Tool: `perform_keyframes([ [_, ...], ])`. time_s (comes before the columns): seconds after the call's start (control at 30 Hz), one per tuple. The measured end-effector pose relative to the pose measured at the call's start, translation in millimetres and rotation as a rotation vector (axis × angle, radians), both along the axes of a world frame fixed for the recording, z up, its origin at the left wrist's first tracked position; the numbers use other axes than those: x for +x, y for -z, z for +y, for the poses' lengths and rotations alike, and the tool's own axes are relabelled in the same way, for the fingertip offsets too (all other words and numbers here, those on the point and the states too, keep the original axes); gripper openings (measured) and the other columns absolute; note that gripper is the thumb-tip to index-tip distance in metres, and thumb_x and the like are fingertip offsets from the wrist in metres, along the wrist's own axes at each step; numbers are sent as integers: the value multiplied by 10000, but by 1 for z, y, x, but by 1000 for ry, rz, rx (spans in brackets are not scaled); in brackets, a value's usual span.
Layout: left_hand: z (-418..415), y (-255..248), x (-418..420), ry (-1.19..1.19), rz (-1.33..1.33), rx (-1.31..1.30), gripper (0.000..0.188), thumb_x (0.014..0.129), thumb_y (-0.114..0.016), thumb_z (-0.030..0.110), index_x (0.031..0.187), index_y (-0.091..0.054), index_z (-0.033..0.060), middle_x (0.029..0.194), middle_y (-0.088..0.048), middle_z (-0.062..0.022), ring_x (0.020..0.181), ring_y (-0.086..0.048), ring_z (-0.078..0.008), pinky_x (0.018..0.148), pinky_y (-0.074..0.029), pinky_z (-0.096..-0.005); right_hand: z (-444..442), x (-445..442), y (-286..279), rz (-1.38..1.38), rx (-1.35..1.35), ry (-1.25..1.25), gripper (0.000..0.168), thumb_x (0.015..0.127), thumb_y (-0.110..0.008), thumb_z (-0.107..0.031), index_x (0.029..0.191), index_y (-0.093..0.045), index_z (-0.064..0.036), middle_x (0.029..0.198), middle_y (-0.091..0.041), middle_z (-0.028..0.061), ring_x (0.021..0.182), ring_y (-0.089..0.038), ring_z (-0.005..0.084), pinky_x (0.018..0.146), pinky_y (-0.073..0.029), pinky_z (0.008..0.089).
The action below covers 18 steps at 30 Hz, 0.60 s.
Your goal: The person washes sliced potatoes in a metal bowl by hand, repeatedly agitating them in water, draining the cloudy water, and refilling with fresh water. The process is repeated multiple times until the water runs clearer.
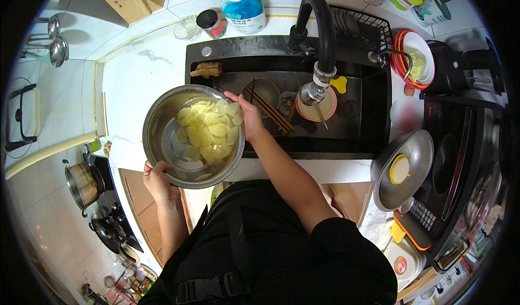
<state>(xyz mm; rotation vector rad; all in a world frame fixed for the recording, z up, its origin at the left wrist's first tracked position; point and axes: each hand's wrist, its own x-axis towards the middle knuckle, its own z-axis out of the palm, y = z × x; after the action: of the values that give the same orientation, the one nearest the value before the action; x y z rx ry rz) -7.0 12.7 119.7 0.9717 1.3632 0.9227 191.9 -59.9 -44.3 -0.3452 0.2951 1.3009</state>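
A round stainless steel bowl (156,142) holds a heap of thin, pale yellow slices (209,128), likely potato, in some liquid. My left hand (161,182) grips its near left rim, with the thumb over the edge. At the bowl's right side, my right hand (248,118) holds the rim, some fingers hidden beneath or behind it. The bowl is over the white counter and overlaps the left end of the black sink (349,138). Inside the sink are a bowl with a red rim (331,109), wooden chopsticks (270,110) and a yellow thing (339,84).
A black faucet (327,33) arches over the sink. Behind stand a blue soap pump bottle (245,14) and a black-lidded jar (211,23). At right are stacked bowls (422,53) and a grey wok (418,163). Pots (81,187) sit on the stove at left.
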Motion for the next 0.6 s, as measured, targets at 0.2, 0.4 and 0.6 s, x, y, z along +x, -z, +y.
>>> perform_keyframes([
  [0.2, 0, -2, 1, 8, 11, 7, 235, 685, -460, -163, 701, -481, 70, 728, -582, -47, 588, -514, -125, 566, -442, -233, 2, -1, 2, 29, 3, -8, 462, 1029, -279, -360, 1307, -501, -65, 1200, -573, 127, 1072, -578, 256, 959, -462, 390],
  [0.4, 0, -5, 5, 18, 17, 13, 232, 677, -457, -160, 701, -477, 70, 721, -577, -46, 581, -506, -123, 561, -433, -225, 1, 2, 1, 39, 40, -11, 451, 1026, -293, -348, 1326, -471, -62, 1205, -570, 142, 1071, -582, 262, 957, -465, 393],
  [0.6, 1, -3, 6, 38, 21, 22, 233, 677, -452, -161, 704, -474, 70, 709, -570, -43, 573, -497, -119, 552, -425, -223, 2, 4, 5, 45, 34, 8, 454, 1026, -290, -347, 1334, -459, -60, 1205, -572, 147, 1075, -583, 263, 959, -464, 392],
])
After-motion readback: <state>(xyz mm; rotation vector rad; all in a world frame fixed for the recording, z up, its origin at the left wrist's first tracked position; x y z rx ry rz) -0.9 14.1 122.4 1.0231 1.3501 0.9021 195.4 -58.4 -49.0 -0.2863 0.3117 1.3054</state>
